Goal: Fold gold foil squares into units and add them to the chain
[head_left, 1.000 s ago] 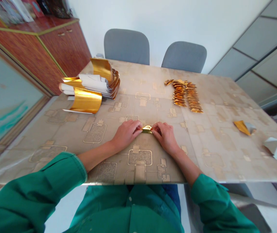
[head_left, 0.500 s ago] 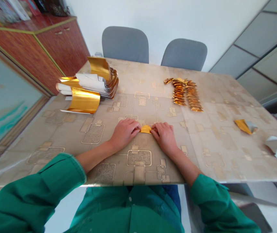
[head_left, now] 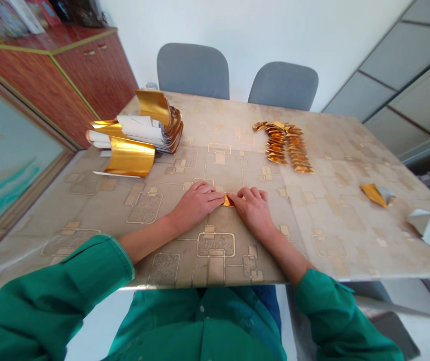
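Gold foil piece (head_left: 228, 201): a small folded scrap of shiny gold paper. It lies flat on the table, near the front edge and straight ahead of the person. Only a narrow sliver shows between the two hands.
Left hand (head_left: 195, 203): palm down, with the fingers stretched to the right. The fingertips clamp the piece's left end against the tabletop.
Right hand (head_left: 253, 208): palm down, with the fingers laid over the piece's right end, pinning it to the tabletop in the same way. The fingertips of the two hands nearly meet.
Green sleeves (head_left: 67, 291): pushed back to the forearms, with both wrists resting on the table.
Table (head_left: 218, 271): covered in a glossy beige cloth patterned with gold-edged squares.
Sheet stack (head_left: 139, 133): unfolded gold-and-white sheets with curled edges, at the far left of the table and well apart from the hands.
Folded row (head_left: 286, 148): many small folded gold pieces laid overlapping in a line, beyond the right hand.
Loose folded piece (head_left: 377, 194): gold and white, alone towards the right edge.
White scrap (head_left: 425, 228): crumpled, at the far right edge.
Grey chairs (head_left: 193, 70): two, side by side behind the table.
Wooden cabinet (head_left: 67, 75): reddish, along the left wall.
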Motion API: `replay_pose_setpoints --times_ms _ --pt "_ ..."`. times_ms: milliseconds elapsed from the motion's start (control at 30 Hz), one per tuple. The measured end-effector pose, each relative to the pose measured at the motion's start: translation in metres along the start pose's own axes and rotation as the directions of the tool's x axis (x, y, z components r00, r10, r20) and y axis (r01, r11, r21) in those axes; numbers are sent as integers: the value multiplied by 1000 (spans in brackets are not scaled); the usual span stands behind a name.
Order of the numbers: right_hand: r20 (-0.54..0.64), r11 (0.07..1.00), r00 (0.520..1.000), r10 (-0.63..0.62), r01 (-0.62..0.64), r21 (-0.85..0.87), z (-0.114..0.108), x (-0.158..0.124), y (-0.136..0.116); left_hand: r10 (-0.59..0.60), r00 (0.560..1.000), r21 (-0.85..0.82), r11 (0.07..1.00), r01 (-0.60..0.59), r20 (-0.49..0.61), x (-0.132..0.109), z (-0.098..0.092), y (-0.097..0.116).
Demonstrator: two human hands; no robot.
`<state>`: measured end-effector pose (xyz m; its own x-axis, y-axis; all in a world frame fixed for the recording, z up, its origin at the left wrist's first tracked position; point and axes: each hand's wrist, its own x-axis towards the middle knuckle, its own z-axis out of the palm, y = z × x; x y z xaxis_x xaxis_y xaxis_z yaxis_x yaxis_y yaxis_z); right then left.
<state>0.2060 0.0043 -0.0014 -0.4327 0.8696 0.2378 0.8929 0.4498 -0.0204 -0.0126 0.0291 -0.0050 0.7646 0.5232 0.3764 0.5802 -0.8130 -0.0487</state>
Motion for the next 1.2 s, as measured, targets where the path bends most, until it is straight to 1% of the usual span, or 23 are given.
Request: replay_pose_setpoints --times_ms 167,233,300,400,467,600,700,767,867,1033,1133,1200 --pt "-17 999 999 37 -37 3 -2 -1 0 -27 1000 23 999 27 0 -2 -1 -2" --pt "-39 998 997 61 -61 6 -3 -2 0 2 1000 13 1000 -2 -8 -1 -3 -2" --pt "-38 998 997 63 -63 12 -5 -2 -2 64 998 -7 998 -64 -7 2 -5 -3" --pt "42 998 999 19 -21 52 -8 0 -6 150 988 -31 988 -150 25 4 -4 -2" --pt "103 996 994 26 -35 88 -9 2 -12 168 985 -38 985 -166 49 5 -3 -1" --pt "163 971 968 189 -209 117 -10 7 -24 158 987 -57 986 -156 34 0 0 2" --pt "156 954 955 251 -271 126 -10 9 -28 151 989 -85 985 -150 -1 -3 -1 3" --pt "150 948 952 266 -286 140 -11 8 -26 133 991 -96 986 -133 -9 -5 -2 4" --pt "130 943 952 276 -295 153 -10 4 -20 104 994 -101 990 -103 9 -6 -3 5" --pt "69 955 964 259 -266 132 -7 -3 -12 91 996 -55 994 -90 18 -12 -7 2" --pt "63 963 970 235 -241 121 -7 -3 -13 76 997 -8 997 -76 21 -18 -12 0" --pt "55 970 973 222 -226 84 -8 -1 -16 67 998 1 998 -67 19 -19 -14 2"
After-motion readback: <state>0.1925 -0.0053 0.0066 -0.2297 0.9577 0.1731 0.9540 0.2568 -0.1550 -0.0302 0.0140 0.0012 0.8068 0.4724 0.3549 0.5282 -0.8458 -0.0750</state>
